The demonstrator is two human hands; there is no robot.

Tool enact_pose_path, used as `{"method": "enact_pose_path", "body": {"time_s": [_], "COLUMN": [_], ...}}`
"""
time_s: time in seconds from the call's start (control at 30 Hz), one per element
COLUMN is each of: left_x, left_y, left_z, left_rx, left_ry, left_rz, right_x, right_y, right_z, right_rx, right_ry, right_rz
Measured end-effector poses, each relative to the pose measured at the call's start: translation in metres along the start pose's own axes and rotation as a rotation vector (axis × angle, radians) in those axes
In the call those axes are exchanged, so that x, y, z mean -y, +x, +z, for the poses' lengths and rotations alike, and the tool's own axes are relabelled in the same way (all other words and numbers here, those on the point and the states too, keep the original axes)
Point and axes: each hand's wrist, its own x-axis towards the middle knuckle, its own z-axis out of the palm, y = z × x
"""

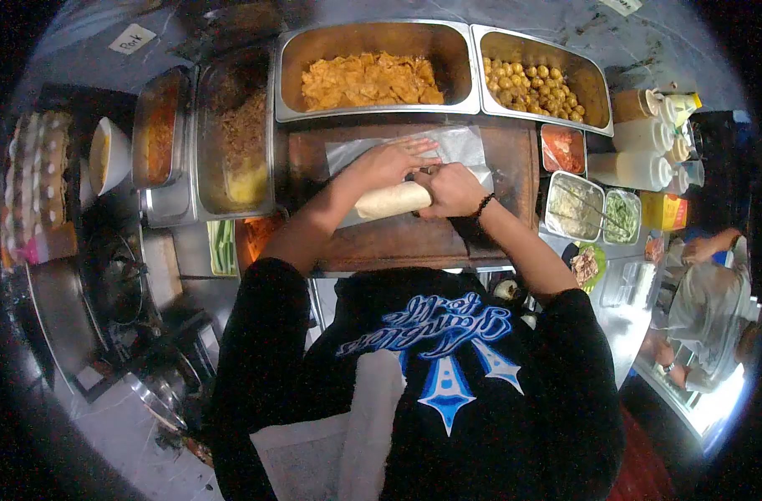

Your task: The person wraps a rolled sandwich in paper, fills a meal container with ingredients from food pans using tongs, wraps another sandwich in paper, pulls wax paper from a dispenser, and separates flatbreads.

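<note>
A pale rolled wrap [393, 201] lies on a sheet of white paper [464, 146], which rests on the brown wooden board [356, 249]. My left hand [391, 162] is laid out flat over the paper just above the wrap, fingers stretched to the right. At the wrap's right end, my right hand [454, 190] has its fingers curled in against the wrap and the paper's edge. Whether those fingers grip the wrap or the paper is hard to make out.
Behind the board stand steel trays of orange food [373, 79] and small round potatoes [535, 88]. More trays [235, 134] are at left. Squeeze bottles [640, 169] and tubs [575, 206] are at right. Another person [707, 292] is at far right.
</note>
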Motion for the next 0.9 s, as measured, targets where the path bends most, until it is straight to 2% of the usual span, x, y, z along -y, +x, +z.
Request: {"method": "enact_pose_path", "body": {"time_s": [0.1,0.17,0.23,0.27,0.3,0.37,0.43,0.5,0.57,0.63,0.7,0.83,0.9], "left_x": [0.011,0.014,0.006,0.003,0.000,-0.003,-0.003,-0.006,-0.009,0.000,0.002,0.003,-0.003], "left_y": [0.005,0.005,0.003,0.004,0.003,0.008,0.008,0.006,0.005,0.006,0.005,0.004,0.004], "left_z": [-0.004,0.011,0.008,0.005,0.002,-0.005,-0.002,-0.004,-0.002,0.004,0.011,0.012,0.007], "left_rx": [-0.029,-0.044,-0.032,-0.013,-0.023,-0.004,-0.060,-0.082,-0.071,-0.149,-0.149,-0.098,-0.093], "left_ry": [0.038,0.034,0.016,-0.013,0.008,-0.165,-0.068,-0.148,-0.191,-0.084,-0.123,-0.085,-0.083], "left_rz": [0.031,0.009,-0.016,-0.046,-0.035,-0.148,-0.098,-0.153,-0.181,-0.069,-0.089,-0.109,-0.126], "right_x": [-0.005,-0.001,0.004,0.004,0.004,0.010,0.001,-0.001,0.000,0.001,-0.004,-0.012,-0.014], "right_y": [0.009,0.006,0.005,0.004,0.004,0.006,0.002,-0.005,-0.015,-0.020,-0.023,-0.020,-0.019], "right_z": [-0.007,-0.008,-0.009,-0.007,-0.008,-0.014,-0.002,-0.001,-0.009,-0.009,-0.006,0.000,-0.002], "right_rx": [-0.014,0.139,0.140,0.047,0.086,0.170,0.065,-0.118,-0.091,-0.060,-0.028,-0.102,-0.055], "right_ry": [-0.036,-0.031,-0.030,0.009,0.024,0.071,0.130,-0.105,-0.149,-0.182,-0.130,-0.084,-0.055], "right_rz": [-0.008,0.063,0.081,0.047,0.056,0.129,0.028,-0.088,-0.034,0.016,0.121,0.070,0.081]}}
